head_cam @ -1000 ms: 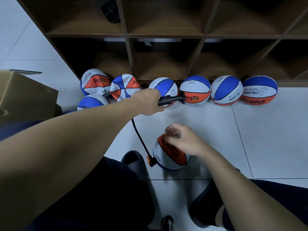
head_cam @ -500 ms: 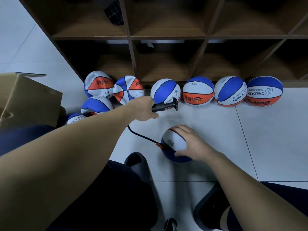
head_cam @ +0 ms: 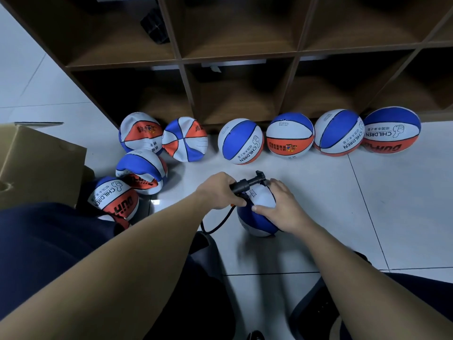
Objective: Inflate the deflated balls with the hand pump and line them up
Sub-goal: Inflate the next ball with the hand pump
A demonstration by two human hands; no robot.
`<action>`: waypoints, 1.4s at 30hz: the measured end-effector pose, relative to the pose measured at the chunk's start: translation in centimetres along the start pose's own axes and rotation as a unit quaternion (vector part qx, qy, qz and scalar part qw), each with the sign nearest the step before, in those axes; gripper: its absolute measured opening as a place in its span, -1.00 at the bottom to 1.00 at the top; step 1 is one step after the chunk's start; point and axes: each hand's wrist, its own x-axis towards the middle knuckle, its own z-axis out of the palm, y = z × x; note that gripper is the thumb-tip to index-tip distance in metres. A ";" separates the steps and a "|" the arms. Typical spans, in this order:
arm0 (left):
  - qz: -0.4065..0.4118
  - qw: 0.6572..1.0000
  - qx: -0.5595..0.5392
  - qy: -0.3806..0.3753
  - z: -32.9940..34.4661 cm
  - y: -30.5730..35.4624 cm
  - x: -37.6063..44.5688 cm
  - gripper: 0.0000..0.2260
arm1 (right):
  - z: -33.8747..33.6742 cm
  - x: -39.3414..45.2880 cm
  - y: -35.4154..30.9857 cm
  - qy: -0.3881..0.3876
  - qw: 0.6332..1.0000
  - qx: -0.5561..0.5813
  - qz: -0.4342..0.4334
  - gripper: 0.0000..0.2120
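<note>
The left hand [head_cam: 220,190] grips the black hand pump [head_cam: 247,185] by its barrel. Just right of that grip, the right hand [head_cam: 282,207] holds a blue-and-white ball [head_cam: 255,217] on the floor. The hose [head_cam: 220,222] loops below the grip, apparently reaching the ball. Beyond the grip, four round balls [head_cam: 289,136] stand along the shelf [head_cam: 186,60].

Left hand [head_cam: 221,190] brings the hand pump [head_cam: 247,184] down from mid-air beside the ball [head_cam: 257,212]. Right hand [head_cam: 282,207] shifts from fingertip touch to cupping it.
</note>
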 end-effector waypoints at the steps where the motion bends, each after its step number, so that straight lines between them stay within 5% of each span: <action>1: 0.003 1.000 0.000 0.005 0.2 -0.1 0.1 -0.69 | 0.0 -0.1 -0.1 0.001 1.000 0.002 0.001 -0.14; 11: -0.008 0.993 -0.099 0.062 3.9 0.7 -0.3 -0.64 | -0.7 -2.8 -1.9 0.014 0.994 -0.108 -0.030 -0.10; 18: -0.011 0.996 -0.045 0.075 4.1 3.0 -0.9 -0.72 | 1.0 -2.4 -2.4 0.063 0.955 -0.276 -0.085 0.01; 27: -0.007 0.994 0.022 0.105 4.6 4.9 -2.5 -0.87 | 0.8 -3.1 -1.3 0.095 0.954 -0.259 -0.121 -0.19; 42: 0.005 0.986 0.081 0.147 4.9 6.3 -4.9 -0.89 | 0.5 -3.5 -0.8 0.072 0.957 -0.253 -0.120 -0.02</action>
